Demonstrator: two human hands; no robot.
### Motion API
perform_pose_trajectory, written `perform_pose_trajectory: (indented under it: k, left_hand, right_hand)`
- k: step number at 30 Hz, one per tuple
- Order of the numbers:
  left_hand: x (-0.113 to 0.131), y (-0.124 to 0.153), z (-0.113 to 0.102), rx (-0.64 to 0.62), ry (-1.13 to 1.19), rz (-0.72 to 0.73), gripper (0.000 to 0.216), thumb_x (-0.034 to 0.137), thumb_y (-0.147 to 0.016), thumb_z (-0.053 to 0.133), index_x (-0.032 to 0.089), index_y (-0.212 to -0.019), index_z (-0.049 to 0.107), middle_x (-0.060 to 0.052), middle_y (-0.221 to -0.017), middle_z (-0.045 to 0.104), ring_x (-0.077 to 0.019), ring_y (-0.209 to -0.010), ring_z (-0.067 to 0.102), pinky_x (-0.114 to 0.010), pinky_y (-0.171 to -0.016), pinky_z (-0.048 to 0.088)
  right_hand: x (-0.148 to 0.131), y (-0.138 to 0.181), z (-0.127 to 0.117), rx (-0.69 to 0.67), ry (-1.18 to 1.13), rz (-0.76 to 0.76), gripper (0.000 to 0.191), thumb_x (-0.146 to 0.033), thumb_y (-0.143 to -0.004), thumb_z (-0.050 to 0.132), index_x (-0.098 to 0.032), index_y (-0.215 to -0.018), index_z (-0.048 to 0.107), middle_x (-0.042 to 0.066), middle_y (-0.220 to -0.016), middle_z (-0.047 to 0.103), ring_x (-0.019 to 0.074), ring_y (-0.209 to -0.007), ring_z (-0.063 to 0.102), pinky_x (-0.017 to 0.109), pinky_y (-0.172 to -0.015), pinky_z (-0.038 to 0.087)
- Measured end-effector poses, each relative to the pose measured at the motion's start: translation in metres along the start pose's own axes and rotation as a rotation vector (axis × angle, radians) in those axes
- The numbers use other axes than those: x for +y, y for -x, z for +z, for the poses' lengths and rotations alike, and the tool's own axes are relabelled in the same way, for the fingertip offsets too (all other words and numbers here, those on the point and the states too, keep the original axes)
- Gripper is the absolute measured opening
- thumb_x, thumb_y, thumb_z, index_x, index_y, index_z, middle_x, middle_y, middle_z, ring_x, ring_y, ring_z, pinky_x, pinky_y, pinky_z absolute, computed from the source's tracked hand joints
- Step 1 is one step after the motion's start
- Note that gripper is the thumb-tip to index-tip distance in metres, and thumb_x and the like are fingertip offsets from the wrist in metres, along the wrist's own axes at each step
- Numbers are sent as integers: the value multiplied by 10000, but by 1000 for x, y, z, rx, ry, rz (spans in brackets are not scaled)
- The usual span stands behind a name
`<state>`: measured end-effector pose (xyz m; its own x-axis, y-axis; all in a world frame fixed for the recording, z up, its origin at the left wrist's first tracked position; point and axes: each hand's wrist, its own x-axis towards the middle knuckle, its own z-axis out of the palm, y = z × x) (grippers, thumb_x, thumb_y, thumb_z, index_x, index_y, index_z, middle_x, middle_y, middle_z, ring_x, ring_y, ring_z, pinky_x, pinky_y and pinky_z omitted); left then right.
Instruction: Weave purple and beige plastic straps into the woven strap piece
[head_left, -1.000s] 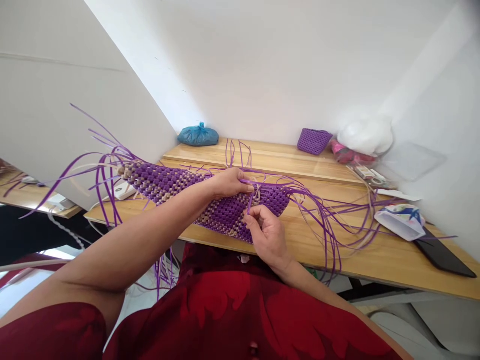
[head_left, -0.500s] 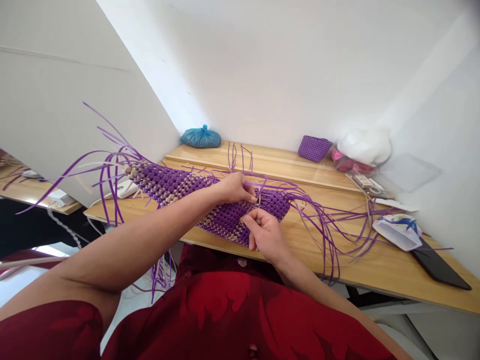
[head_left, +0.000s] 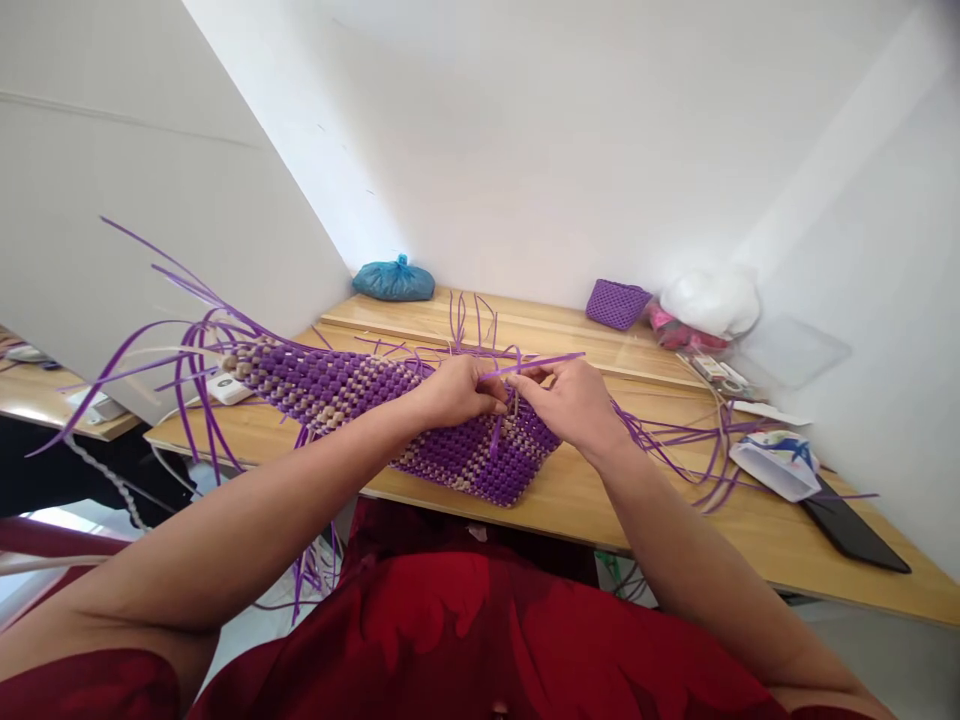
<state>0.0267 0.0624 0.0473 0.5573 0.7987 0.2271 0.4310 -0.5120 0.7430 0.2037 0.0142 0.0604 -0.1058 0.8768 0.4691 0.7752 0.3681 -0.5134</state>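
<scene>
A woven piece of purple and beige plastic strips lies slanting over the table's front part, with long loose purple strips fanning from its left end and more from the right. My left hand is closed in a pinch at the upper edge of the weave, on a purple strip that stretches rightward over my other hand. Close beside it, my right hand pinches at the same strip, thumb and forefinger near the weave. The fingertips partly hide the exact grip. A short strip end hangs down over the weave.
A blue tied plastic bag rests on the raised back ledge. Farther right are a small purple woven pouch and a white bag. An open white packet and a dark flat object lie on the table's right side.
My right hand has moved up and to the right, from the weave's front to its upper edge. A purple strip now extends across both hands. The view has shifted slightly.
</scene>
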Motion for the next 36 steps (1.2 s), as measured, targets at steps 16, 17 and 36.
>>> perform_pose_trajectory:
  k: [16,17,36]
  left_hand:
    - [13,-3,-11,-112,-71,24,304,373,-938,495,157,-886,702,-19,-817,719,-163,-792,657,-261,-751,477]
    - [15,-1,-13,-105,-54,54,298,357,-953,462,158,-960,684,-28,-867,724,-162,-824,663,-263,-778,486]
    - [17,42,-52,-87,-688,-7,500,447,-673,830,213,-1088,680,-57,-1066,729,-264,-981,657,-314,-796,463]
  right_hand:
    - [91,-54,-50,228,252,173,387,-375,-932,514,-172,-643,673,56,-648,664,166,-601,529,298,-594,336]
    - [82,-42,-48,236,263,138,393,-396,-941,509,-177,-672,695,56,-664,672,172,-619,539,301,-605,342]
    - [30,76,14,137,-36,-201,171,-243,-936,596,-204,-777,644,23,-794,691,169,-760,610,317,-751,448]
